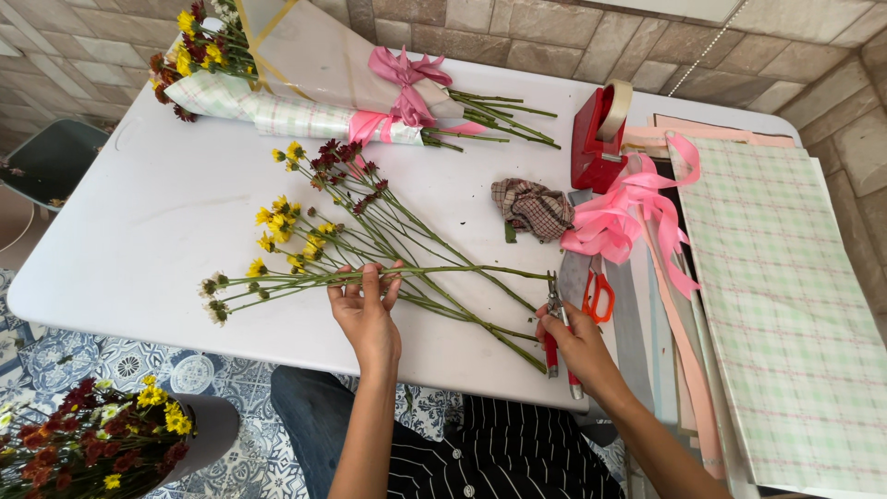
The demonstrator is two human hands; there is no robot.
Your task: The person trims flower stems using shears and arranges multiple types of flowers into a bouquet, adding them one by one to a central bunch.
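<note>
At the near edge of the white table (139, 240), the left hand (365, 310) lies palm down with its fingers curled over a long green stem (462, 272), grasping it where it crosses the loose flowers (314, 231). These yellow, dark red and white blooms fan out toward the left side of the table, their stems running toward the near right. The right hand (577, 346) is clenched around the red handles of a pair of pruning shears (554, 323), whose blades point up at the cut end of that stem, just beside it. Touching the shears on the right lie orange-handled scissors (599, 296). Along the right edge rests a stack of checked green wrapping paper (785, 305) with strips of pink ribbon (619, 217) beside it. Farther in, near the table's middle, sits a crumpled plaid cloth (534, 208), and behind it a red tape dispenser (599, 139). At the far edge lie two wrapped bouquets (305, 83) tied with pink bows. On the floor by the near left corner stands a bucket of flowers (102, 444).
</note>
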